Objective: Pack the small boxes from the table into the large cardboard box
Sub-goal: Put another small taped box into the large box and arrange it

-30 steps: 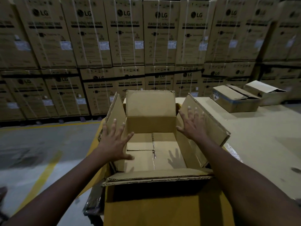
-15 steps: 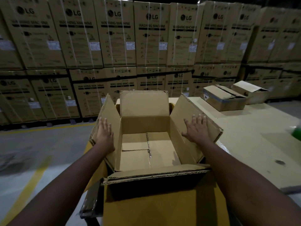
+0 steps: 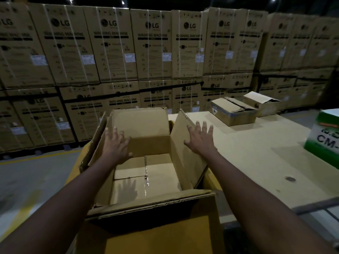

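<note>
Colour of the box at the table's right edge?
The box is green and white with dark lettering; it shows only in the head view.

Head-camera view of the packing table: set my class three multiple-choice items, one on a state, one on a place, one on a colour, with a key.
1. The large cardboard box is:
A taped shut
B open and empty
C open and half filled

2. The two brown small boxes stand:
A inside the large box
B on the floor
C on the far side of the table

3. The printed box at the table's right edge is:
A green and white
B red and black
C blue all over

Key:
1 B, its flaps are up and its bare bottom shows.
2 C, both sit on the tabletop beyond the large box.
3 A, green bands frame a white face with dark lettering.
</note>
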A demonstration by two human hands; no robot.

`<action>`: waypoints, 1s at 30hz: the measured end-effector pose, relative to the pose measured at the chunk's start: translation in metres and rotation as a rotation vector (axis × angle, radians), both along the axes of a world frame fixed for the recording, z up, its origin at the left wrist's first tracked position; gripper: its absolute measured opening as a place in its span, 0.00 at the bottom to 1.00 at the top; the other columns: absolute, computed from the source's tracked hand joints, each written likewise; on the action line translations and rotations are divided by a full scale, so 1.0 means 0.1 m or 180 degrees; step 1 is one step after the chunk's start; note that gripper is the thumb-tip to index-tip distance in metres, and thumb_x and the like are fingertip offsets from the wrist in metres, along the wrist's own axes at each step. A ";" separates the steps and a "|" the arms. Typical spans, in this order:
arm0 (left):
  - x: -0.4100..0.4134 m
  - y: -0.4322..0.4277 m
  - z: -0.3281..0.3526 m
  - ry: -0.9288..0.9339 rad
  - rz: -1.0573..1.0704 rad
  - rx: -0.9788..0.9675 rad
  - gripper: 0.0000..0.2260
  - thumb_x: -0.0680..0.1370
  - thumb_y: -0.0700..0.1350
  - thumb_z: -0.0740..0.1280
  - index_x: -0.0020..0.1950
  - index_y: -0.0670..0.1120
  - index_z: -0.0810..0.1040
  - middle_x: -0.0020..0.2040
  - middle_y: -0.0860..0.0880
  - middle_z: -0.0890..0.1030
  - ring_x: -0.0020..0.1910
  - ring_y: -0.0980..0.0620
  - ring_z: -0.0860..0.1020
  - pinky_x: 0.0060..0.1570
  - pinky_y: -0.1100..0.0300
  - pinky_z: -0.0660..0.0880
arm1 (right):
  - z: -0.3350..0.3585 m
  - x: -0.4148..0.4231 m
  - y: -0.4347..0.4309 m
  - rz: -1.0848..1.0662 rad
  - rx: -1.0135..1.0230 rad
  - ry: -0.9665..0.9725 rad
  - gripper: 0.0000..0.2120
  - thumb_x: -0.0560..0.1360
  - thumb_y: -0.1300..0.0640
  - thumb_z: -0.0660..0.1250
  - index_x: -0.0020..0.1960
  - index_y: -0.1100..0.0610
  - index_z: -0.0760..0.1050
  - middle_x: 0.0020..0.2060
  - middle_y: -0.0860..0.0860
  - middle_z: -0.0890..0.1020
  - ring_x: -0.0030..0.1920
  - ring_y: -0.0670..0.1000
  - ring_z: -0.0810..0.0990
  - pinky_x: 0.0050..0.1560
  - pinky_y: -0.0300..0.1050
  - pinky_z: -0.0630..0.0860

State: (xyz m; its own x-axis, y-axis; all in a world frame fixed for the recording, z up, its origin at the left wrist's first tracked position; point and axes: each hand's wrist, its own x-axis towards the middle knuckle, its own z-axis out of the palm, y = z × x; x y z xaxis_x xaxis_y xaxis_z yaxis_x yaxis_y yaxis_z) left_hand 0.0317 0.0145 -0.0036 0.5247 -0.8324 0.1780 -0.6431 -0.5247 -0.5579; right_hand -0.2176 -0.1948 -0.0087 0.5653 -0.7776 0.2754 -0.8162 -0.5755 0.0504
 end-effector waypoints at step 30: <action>0.50 1.11 -0.12 0.0679 0.1276 -0.0081 0.38 0.75 0.69 0.59 0.80 0.53 0.55 0.80 0.40 0.44 0.74 0.36 0.60 0.68 0.46 0.67 | 0.16 -0.02 0.08 0.0157 -0.0231 0.0993 0.36 0.79 0.37 0.61 0.81 0.48 0.55 0.81 0.62 0.48 0.78 0.71 0.42 0.72 0.77 0.40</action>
State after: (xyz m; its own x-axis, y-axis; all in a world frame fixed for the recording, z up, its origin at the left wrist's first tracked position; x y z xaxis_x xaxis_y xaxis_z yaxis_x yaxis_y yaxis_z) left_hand 0.0820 0.1251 -0.0156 0.8318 -0.5529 0.0488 -0.4856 -0.7675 -0.4185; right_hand -0.2200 -0.1865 0.0072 0.6677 -0.7318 0.1366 -0.7262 -0.5998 0.3360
